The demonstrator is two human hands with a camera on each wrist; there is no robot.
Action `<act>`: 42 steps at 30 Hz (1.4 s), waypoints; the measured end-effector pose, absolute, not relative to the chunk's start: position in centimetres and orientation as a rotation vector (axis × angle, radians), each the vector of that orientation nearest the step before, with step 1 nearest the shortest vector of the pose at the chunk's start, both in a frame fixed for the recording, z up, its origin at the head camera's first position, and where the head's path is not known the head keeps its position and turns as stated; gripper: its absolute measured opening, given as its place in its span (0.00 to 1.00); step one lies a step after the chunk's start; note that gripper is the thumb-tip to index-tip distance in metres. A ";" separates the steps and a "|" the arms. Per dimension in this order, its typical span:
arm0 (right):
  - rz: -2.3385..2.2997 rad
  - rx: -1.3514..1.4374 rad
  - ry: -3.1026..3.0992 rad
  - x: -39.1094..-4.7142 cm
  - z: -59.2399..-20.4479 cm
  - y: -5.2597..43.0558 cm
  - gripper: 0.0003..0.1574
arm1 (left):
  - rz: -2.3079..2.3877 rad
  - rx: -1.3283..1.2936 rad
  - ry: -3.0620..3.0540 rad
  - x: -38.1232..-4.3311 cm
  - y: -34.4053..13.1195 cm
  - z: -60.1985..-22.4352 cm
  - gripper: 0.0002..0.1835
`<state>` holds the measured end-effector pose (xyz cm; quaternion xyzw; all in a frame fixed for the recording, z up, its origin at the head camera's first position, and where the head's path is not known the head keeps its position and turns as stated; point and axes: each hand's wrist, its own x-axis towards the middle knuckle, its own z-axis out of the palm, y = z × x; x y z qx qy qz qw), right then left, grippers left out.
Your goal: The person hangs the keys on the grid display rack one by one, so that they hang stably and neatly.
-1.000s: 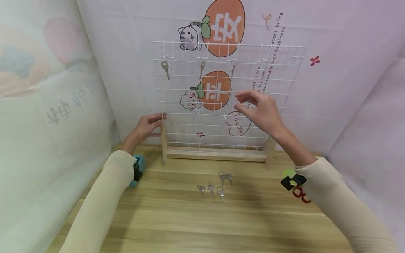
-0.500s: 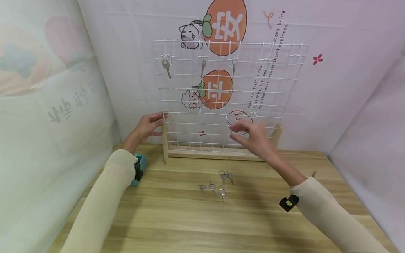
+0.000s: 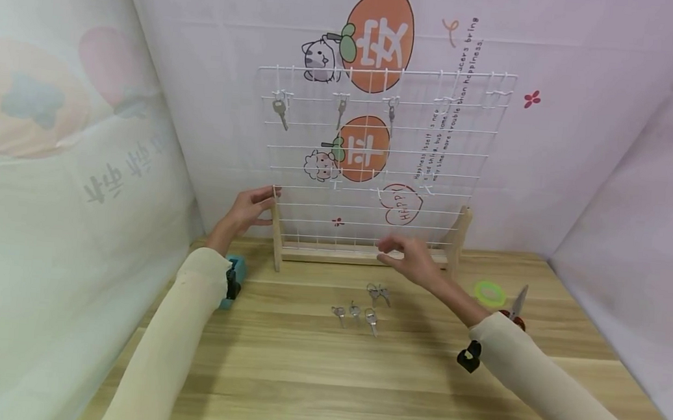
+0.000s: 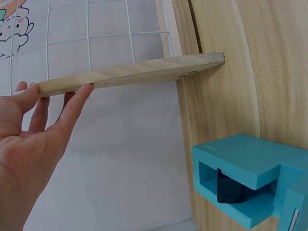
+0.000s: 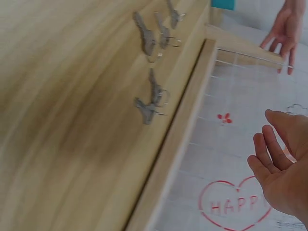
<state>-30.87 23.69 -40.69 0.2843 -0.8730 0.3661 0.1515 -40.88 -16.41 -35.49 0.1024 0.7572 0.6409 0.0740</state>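
My left hand [image 3: 248, 209] holds the wooden side post [image 4: 134, 72] of a white wire grid rack [image 3: 362, 259], thumb on one face and fingers on the other. My right hand [image 3: 412, 259] is empty, fingers loosely bent and apart, in front of the rack's base and above the table. Three keys hang from hooks along the grid's upper part: a left key [image 3: 280, 108], a middle key [image 3: 341, 109] and a right key [image 3: 392, 112]. On the table lie a close pair of ringed keys [image 5: 149, 103] and, nearer, a row of three including a right-hand key [image 3: 371, 319].
A teal tape dispenser [image 4: 236, 159] stands left of the rack. At the right lie a green tape ring [image 3: 478, 293] and red-handled scissors [image 3: 518, 304], close to my right sleeve [image 3: 515, 343]. Bare white hooks [image 3: 428, 190] dot the grid. Printed cloth [image 3: 549, 186] encloses the table.
My right hand has come down from in front of the grid's middle to near its base, uncovering the tape ring and scissors. The left hand keeps its hold on the post.
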 end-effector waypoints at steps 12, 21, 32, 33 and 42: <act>1.088 0.752 -2.598 -31.6 -45.0 23.8 0.14 | 1.916 0.304 2.320 -40.9 -16.3 -35.6 0.24; 1.043 0.736 -2.726 -31.9 -47.4 23.5 0.16 | 1.916 0.332 2.318 -40.8 -16.4 -35.5 0.24; 0.990 0.755 -2.779 -32.5 -49.3 23.2 0.15 | 1.908 0.315 2.311 -40.7 -16.4 -35.5 0.24; 0.984 0.743 -2.804 -32.5 -49.3 23.2 0.15 | 1.907 0.319 2.309 -40.7 -16.4 -35.5 0.24; 0.887 0.732 -2.885 -32.4 -49.6 22.9 0.14 | 1.933 0.358 2.284 -40.8 -16.5 -35.7 0.25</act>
